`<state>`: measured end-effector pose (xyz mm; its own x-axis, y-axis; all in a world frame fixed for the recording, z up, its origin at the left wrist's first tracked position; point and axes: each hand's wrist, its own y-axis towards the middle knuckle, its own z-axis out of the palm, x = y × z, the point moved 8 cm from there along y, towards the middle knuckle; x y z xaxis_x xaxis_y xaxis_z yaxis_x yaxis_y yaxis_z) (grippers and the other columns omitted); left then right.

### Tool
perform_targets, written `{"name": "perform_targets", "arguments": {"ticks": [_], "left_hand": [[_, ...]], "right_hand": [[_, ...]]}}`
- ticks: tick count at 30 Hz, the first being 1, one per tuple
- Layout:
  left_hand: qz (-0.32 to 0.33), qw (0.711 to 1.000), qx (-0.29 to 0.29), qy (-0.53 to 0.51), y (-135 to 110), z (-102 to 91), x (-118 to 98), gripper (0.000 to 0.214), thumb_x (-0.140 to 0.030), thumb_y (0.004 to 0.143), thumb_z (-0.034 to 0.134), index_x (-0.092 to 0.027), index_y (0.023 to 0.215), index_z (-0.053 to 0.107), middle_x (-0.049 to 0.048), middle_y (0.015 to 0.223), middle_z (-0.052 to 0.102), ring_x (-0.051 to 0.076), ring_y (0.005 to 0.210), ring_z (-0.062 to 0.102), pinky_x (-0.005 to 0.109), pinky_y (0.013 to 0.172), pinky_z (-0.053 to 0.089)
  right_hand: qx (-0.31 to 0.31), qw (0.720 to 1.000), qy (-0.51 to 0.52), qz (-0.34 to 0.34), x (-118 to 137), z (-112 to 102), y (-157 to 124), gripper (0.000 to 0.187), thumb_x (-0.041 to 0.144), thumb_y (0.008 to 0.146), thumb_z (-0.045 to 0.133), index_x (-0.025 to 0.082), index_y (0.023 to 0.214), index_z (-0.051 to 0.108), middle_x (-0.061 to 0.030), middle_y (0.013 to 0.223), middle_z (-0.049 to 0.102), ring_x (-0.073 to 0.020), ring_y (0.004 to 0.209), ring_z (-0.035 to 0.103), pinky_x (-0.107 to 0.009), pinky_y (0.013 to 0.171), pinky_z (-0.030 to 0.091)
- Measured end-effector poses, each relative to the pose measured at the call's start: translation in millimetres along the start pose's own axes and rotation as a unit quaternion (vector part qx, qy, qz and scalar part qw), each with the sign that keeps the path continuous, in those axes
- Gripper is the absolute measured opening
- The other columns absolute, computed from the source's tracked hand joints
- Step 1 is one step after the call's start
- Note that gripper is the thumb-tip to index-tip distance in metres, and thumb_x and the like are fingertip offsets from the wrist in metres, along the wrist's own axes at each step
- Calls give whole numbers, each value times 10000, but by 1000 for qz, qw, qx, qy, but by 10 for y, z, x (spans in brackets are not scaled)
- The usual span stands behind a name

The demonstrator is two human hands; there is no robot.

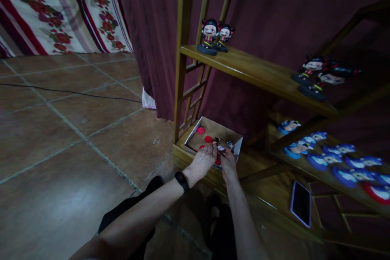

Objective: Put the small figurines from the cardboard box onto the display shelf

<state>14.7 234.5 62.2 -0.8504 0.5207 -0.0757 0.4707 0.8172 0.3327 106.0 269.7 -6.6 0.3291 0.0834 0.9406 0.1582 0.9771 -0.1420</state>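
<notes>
An open cardboard box (195, 132) sits on the lowest wooden shelf and holds red round bases (200, 131) and small figure parts. Both my hands reach into its near edge. My left hand (204, 160), with a black band on the wrist, has its fingers curled around a small dark-haired figurine (217, 141). My right hand (228, 161) is pinched on a small white and dark piece (221, 148) right beside it. The two hands touch each other over the box.
Two black-haired figurines (213, 34) stand on the upper shelf (252, 69), two more (319, 71) at its right end. Several blue-capped figures (332, 158) lie on a lower shelf. A phone (301, 203) lies on the bottom board. A dark red curtain hangs behind; tiled floor and a cable lie to the left.
</notes>
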Motion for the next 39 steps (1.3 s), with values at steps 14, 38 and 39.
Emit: {"name": "perform_targets", "arguments": {"ticks": [14, 38, 39], "left_hand": [[29, 999, 2, 13, -4, -46, -74, 460, -50, 820, 333, -4, 1278, 325, 224, 1054, 536, 243, 954, 529, 370, 735, 445], [6, 999, -2, -45, 15, -49, -88, 456, -62, 819, 354, -8, 1271, 360, 229, 1096, 546, 252, 971, 546, 360, 781, 435], [-18, 996, 0, -86, 19, -46, -39, 447, -92, 824, 376, -41, 1268, 380, 210, 1091, 559, 243, 963, 554, 345, 780, 437]], "right_hand": [[52, 998, 31, 27, 83, -26, -69, 374, 223, 493, 758, 177, 846, 642, -35, 799, 707, -194, 773, 650, -302, 673, 521], [9, 998, 44, 47, 38, -141, -40, 336, 206, 467, 780, 185, 776, 649, 4, 730, 695, -144, 682, 639, -239, 619, 514], [10, 998, 42, 46, 38, -141, -38, 343, 215, 466, 780, 182, 783, 654, 0, 737, 696, -150, 687, 639, -247, 625, 516]]}}
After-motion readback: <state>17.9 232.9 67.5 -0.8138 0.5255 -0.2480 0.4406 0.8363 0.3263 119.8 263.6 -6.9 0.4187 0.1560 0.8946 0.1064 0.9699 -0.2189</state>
